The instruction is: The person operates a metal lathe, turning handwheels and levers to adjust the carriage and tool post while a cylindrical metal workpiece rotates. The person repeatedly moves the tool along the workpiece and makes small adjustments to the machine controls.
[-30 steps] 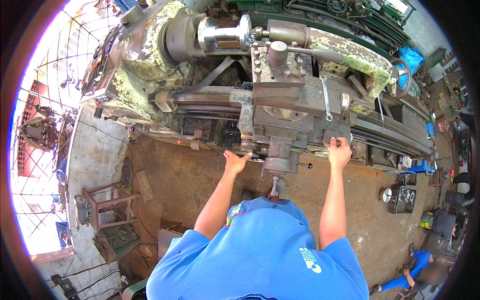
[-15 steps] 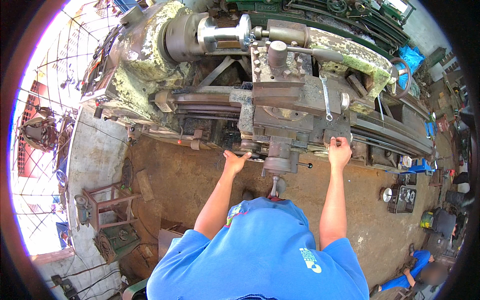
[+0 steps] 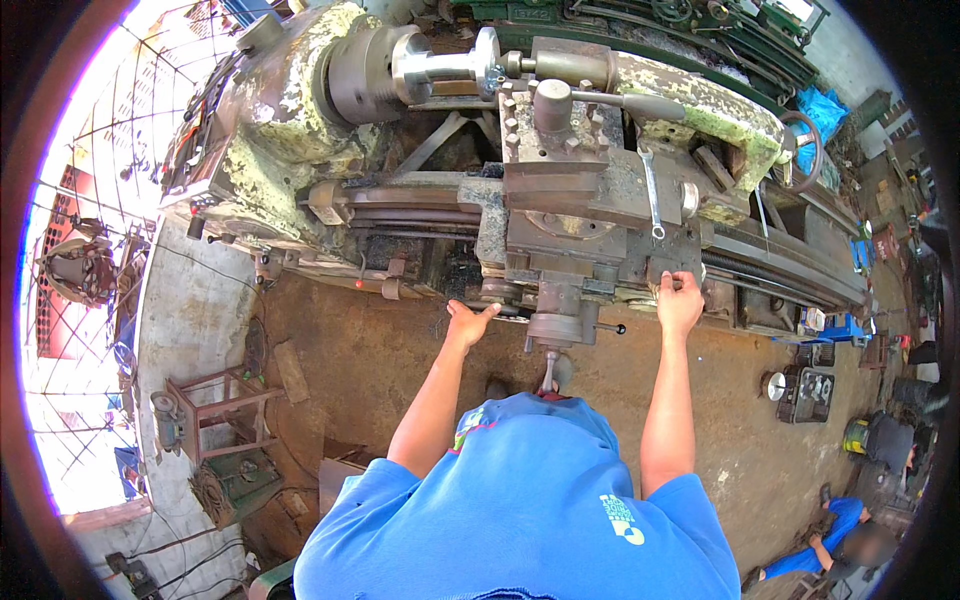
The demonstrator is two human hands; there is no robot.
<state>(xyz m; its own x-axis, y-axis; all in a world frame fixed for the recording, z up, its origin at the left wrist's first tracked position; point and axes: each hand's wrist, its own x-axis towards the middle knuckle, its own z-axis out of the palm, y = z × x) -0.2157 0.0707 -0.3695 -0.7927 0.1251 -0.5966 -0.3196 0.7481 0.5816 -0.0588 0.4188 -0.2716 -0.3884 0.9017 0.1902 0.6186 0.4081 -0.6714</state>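
Observation:
A metal lathe (image 3: 560, 215) stretches across in front of me. Its chuck (image 3: 362, 75) and tailstock (image 3: 575, 62) hold a shiny flanged workpiece (image 3: 440, 68) between them. My left hand (image 3: 468, 324) is on the dark handwheel (image 3: 512, 318) at the carriage's front, thumb stretched along the rim, other fingertips hidden. On the carriage's front right edge, my right hand (image 3: 680, 298) has its fingers curled round something small that I cannot make out. Just beyond it lies a combination wrench (image 3: 653, 195). The tool post (image 3: 555, 120) with its long handle sits near the workpiece.
A ball-ended lever (image 3: 610, 328) and a crank handle (image 3: 549, 372) jut toward me between my arms. At left stands a small frame stand (image 3: 222, 412) beside a green motor (image 3: 238, 482). Black crates (image 3: 803, 395) lie on the floor at right. A person (image 3: 835, 540) in blue sits lower right.
The chuck and workpiece look slightly different in their shading, perhaps from spinning. Both my hands stay in the same places.

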